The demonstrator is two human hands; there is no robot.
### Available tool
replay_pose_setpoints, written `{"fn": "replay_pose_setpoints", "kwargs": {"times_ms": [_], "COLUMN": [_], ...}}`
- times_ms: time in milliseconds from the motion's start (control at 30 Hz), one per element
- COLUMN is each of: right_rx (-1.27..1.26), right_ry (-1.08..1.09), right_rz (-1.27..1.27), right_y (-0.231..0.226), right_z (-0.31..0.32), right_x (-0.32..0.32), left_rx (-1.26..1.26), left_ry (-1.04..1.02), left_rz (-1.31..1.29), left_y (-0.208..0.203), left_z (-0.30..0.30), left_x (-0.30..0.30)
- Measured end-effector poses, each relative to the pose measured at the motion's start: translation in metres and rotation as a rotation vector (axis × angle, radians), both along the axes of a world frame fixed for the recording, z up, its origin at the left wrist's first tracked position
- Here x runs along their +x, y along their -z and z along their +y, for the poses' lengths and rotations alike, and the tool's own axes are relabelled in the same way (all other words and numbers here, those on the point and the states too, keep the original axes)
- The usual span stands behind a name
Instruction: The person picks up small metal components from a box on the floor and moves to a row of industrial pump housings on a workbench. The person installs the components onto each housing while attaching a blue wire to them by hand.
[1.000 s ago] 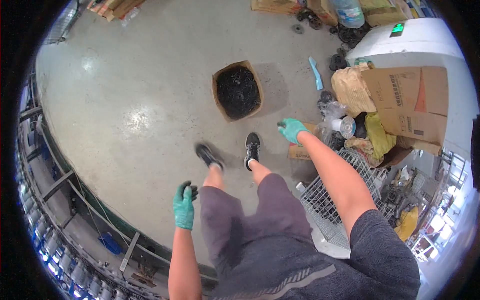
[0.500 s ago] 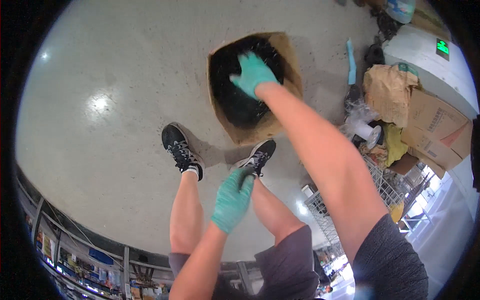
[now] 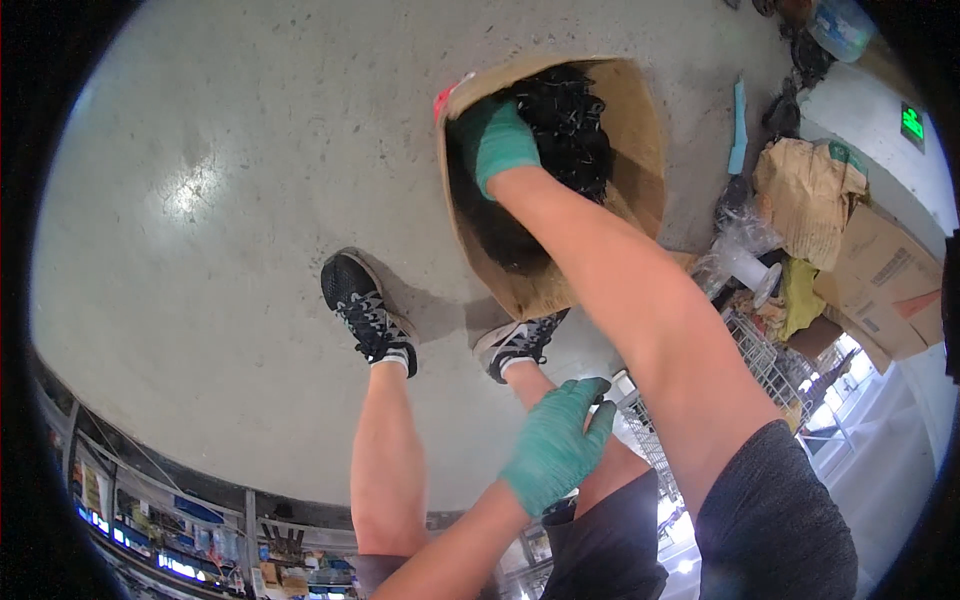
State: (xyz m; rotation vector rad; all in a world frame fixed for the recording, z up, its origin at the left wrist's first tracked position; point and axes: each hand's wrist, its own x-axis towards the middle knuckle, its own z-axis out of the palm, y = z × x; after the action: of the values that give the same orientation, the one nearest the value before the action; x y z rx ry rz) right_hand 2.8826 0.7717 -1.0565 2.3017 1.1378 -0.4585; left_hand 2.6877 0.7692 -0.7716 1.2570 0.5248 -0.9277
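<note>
A brown paper sack (image 3: 635,110) with a red patch on its rim stands open on the floor in front of my shoes. Inside lies a heap of small black pieces (image 3: 565,120), too tangled to make out singly. My right hand (image 3: 503,150), in a green glove, reaches down into the sack's left side, its fingers hidden by the dark contents. Over my right knee hovers my left hand (image 3: 562,448), also green-gloved. Its fingers stretch loosely forward with the thumb apart. Their tips look black, and nothing shows clearly between them.
A wire basket (image 3: 765,365) and a flattened carton (image 3: 885,275) are at the right, with crumpled brown paper (image 3: 808,195) and a white spool (image 3: 755,275). A light-blue strip (image 3: 739,125) lies on the floor. Stocked shelving (image 3: 200,515) runs along the lower left.
My right hand has gone deeper into the sack, which now tilts and appears farther right. My left hand has shifted right and slightly down, its thumb farther from the fingers.
</note>
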Motion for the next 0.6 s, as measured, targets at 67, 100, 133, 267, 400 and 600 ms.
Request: {"fn": "replay_pose_setpoints", "kwargs": {"times_ms": [67, 100, 133, 267, 400, 600], "right_rx": [0.125, 0.189, 0.129, 0.29, 0.179, 0.567], "right_ry": [0.085, 0.13, 0.03, 0.22, 0.419, 0.909], "right_rz": [0.022, 0.029, -0.177, 0.082, 0.447, 0.54], "right_y": [-0.006, -0.001, 0.013, 0.01, -0.068, -0.119], "right_z": [-0.011, -0.02, -0.038, -0.029, -0.025, -0.105], "right_x": [-0.004, -0.007, -0.002, 0.004, 0.023, 0.035], "left_rx": [-0.043, -0.065, -0.087, -0.033, -0.007, -0.061], "left_ry": [-0.033, -0.046, -0.047, -0.06, -0.065, -0.149], "left_rz": [-0.011, -0.018, -0.037, -0.051, -0.112, 0.004], "left_y": [-0.006, -0.007, -0.009, -0.008, -0.003, -0.012], "left_z": [-0.001, -0.003, -0.008, -0.016, -0.021, -0.023], "left_x": [0.007, 0.011, 0.018, 0.007, 0.004, 0.009]}}
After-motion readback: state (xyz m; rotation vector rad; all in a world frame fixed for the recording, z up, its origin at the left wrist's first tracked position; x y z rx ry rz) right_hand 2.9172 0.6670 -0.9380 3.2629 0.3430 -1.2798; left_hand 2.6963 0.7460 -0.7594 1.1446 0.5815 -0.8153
